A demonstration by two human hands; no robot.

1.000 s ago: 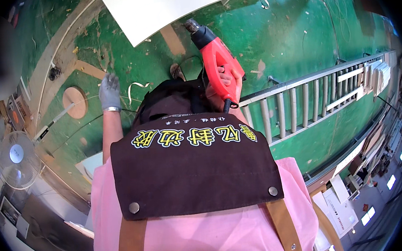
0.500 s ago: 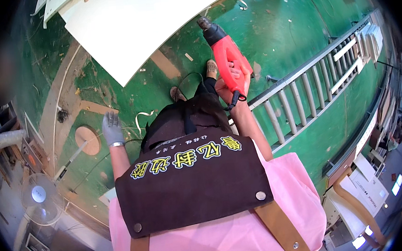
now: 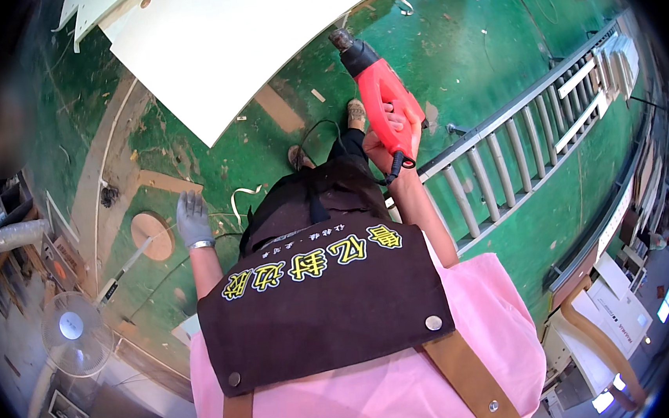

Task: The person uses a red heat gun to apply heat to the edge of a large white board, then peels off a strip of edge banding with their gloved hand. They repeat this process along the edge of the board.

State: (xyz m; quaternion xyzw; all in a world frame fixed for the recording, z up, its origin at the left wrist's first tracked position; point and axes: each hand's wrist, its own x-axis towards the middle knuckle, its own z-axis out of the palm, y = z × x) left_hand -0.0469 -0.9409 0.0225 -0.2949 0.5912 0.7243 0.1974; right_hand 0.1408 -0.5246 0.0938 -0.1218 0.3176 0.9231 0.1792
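Note:
My right hand (image 3: 385, 144) is bare and wrapped round the handle of a red heat gun (image 3: 376, 88). Its dark metal nozzle points forward, close to the near edge of a white panel (image 3: 212, 53). A black cord runs from the base of the handle down beside my apron. On the left, my left hand (image 3: 192, 218) wears a grey glove and hangs over the floor with its fingers stretched out, holding nothing. The panel's pointed corner lies ahead of and between my hands.
A metal ladder (image 3: 496, 161) lies along the right, with pale strips (image 3: 617, 61) at its far end. At the left stand a fan (image 3: 77, 333) and a round wooden disc (image 3: 152, 236). A curled white strip (image 3: 238, 201) and scraps lie on the green floor.
The whole view has shifted slightly, with most things a little further right and lower. My right hand keeps its hold on the heat gun; my left hand still has its fingers stretched out.

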